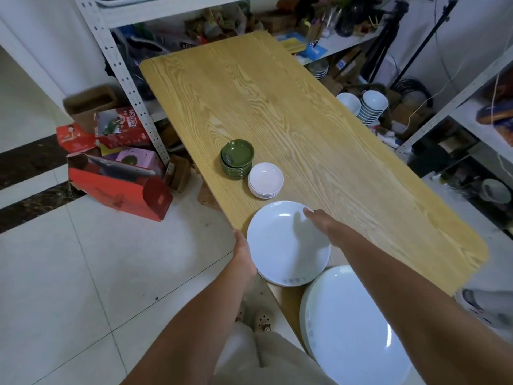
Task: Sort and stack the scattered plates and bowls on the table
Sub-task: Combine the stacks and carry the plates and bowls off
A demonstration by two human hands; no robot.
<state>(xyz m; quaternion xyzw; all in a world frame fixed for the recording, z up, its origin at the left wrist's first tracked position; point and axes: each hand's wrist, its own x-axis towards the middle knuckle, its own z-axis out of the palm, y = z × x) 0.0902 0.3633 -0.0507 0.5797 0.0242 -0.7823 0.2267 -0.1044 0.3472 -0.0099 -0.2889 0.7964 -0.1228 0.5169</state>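
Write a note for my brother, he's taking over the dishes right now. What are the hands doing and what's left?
Left hand: against the left rim of the medium white plates, fingers hidden.
Right hand: grips their far rim.
Done: on the table, green dishes are stacked, small white bowls are stacked beside them, and large white plates are stacked nearest the person.
Left: probably just settling the medium plates, which overhang the table's edge.

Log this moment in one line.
left hand: grips white plate, left rim | right hand: grips far rim | on table: green dish stack, white bowl stack | near edge: large plate stack
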